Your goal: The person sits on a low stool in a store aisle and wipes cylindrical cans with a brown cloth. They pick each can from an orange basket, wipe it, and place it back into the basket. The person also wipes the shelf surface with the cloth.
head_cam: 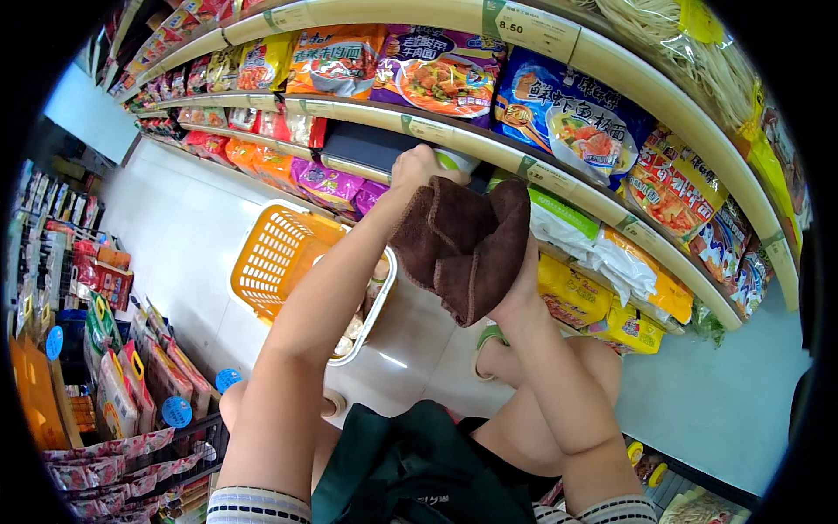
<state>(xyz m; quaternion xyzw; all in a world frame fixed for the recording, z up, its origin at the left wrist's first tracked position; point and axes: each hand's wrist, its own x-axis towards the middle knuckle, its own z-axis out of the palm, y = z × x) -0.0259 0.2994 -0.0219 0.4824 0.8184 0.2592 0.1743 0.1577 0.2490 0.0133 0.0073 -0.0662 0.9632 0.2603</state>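
My left hand (pixel 419 169) reaches into a lower shelf, its fingers curled at the near end of a white and green package (pixel 453 159). The far part of that package is hidden under the shelf above. Beside the hand, the dark shelf board (pixel 366 149) shows. A bunched dark brown cloth (pixel 468 242) with stitched edges is in my right hand (pixel 520 288), whose fingers are mostly covered by it. The cloth hangs just in front of the shelf, close to my left wrist.
Instant noodle packs (pixel 445 75) line the shelf above, behind a price rail (pixel 432 128). White and green packs (pixel 564 213) lie right of the cloth; yellow packs (pixel 576 291) sit below. An orange-yellow basket (pixel 268 255) holding goods stands on the floor (pixel 177 209). Another rack (pixel 190 445) is at left.
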